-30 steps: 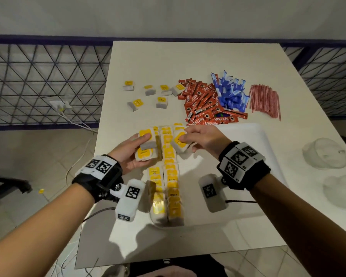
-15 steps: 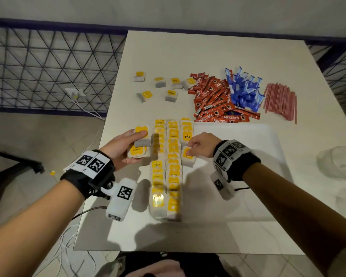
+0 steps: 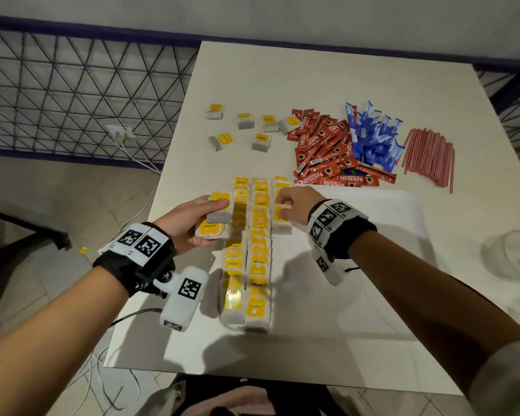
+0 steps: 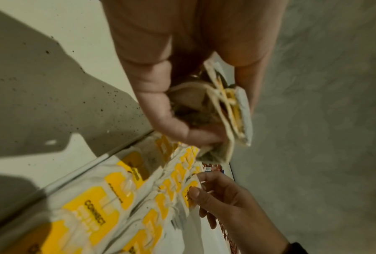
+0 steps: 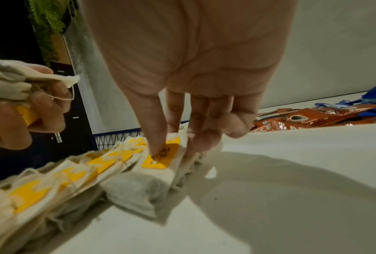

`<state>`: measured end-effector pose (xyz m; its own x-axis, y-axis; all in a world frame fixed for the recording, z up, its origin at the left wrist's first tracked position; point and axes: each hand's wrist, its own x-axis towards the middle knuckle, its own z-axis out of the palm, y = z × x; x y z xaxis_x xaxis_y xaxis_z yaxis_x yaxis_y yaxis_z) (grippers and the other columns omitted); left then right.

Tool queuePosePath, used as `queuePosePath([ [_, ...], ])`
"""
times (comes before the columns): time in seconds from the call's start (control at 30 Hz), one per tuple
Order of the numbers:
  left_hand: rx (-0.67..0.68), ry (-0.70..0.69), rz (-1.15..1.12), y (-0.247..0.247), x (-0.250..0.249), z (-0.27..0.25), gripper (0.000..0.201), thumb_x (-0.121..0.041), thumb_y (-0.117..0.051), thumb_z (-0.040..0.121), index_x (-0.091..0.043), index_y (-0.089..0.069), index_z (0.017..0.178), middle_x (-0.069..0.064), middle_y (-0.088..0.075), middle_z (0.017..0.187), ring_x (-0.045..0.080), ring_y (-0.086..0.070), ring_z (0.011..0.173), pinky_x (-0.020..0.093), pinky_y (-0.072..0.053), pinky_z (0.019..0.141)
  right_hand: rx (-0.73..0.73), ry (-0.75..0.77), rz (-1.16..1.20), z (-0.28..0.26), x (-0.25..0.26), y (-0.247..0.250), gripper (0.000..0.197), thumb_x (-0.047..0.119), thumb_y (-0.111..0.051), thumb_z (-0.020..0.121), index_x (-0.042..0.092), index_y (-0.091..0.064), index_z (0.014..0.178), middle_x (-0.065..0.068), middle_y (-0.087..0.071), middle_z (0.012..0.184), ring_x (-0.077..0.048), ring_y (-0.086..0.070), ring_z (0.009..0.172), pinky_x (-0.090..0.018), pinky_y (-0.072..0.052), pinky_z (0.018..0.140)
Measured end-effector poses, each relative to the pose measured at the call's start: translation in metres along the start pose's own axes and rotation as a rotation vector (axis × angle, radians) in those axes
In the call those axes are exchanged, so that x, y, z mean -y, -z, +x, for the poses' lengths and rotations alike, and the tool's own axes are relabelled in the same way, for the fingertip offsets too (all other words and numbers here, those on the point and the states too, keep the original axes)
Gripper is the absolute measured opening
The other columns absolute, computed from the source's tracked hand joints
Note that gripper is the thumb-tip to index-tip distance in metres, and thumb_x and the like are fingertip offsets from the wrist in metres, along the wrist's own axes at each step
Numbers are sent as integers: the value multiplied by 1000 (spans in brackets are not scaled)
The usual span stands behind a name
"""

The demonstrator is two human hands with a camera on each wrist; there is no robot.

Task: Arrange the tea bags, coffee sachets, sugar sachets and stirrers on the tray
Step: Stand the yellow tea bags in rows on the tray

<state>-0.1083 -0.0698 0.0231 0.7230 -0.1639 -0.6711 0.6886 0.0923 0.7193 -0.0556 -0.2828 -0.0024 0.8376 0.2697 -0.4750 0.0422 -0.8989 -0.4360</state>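
White tray (image 3: 388, 235) lies on the white worktop (image 3: 282, 79). Tea bags (image 3: 258, 256) with yellow tags are laid in three overlapping rows along the tray's left edge.

Left hand (image 3: 189, 223): fingers and thumb curled round a small stack of tea bags (image 3: 215, 219), held just left of the tray's rows, above the worktop edge.

Right hand (image 3: 291, 202): fingertips (image 5: 158, 147) bent down onto a tea bag (image 5: 160, 159) in the row furthest into the tray, thumb pressed on its yellow tag, other fingers against its side.

Beyond the tray's far edge: red coffee sachets (image 3: 324, 148) in a loose pile reaching the tray, blue sugar sachets (image 3: 373, 136) heaped just right of them, red stirrers (image 3: 430, 157) in a bundle further right. Six loose tea bags (image 3: 243, 127) lie scattered on the worktop beyond the tray's left corner.
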Motion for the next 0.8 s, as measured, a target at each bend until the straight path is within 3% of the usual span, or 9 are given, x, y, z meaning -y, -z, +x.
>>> queuePosePath([
  [0.1,-9,7,16,-3,1,1,11,-24,-56,89,-24,-57,78,-8,-62,56,5,-59,45,16,-50,45,-71,-6,80,-1,-2,0,35,21,-64,84,12,-53,116,4,-44,85,-17,-45,86,-26,-37,75],
  [0.23,6,19,19,-6,3,1,11,-24,-55,90,-24,-58,79,-8,-63,57,5,-60,46,16,-50,45,-162,-61,220,-13,-8,-3,30,24,-67,82,15,-46,101,9,-40,75,-17,-46,81,-27,-36,68],
  [0.43,22,38,10,-9,3,2,12,-24,-55,90,-23,-58,79,-5,-61,59,6,-57,45,16,-48,43,6,-18,112,-30,-11,-20,32,25,-69,79,15,-41,91,-1,-46,89,-18,-45,84,-28,-37,72],
  [0.6,109,69,-10,-15,-1,2,14,-22,-51,93,-19,-59,83,-4,-66,57,8,-63,46,18,-48,41,6,-53,133,-22,-12,-27,24,20,-67,81,18,-44,84,8,-41,73,-17,-47,79,-20,-33,57],
  [0.7,138,96,-4,-19,-1,4,14,-23,-51,92,-17,-62,86,-1,-69,62,12,-66,49,21,-51,42,-19,-69,178,-18,-14,-28,28,18,-68,80,22,-41,73,8,-43,70,-17,-48,78,-21,-35,59],
  [0.8,152,143,-12,-20,0,7,14,-24,-51,90,-16,-62,85,2,-70,65,15,-66,50,23,-53,42,-12,-93,219,-20,-16,-26,26,21,-70,79,20,-44,78,8,-45,71,-17,-49,78,-26,-40,69],
])
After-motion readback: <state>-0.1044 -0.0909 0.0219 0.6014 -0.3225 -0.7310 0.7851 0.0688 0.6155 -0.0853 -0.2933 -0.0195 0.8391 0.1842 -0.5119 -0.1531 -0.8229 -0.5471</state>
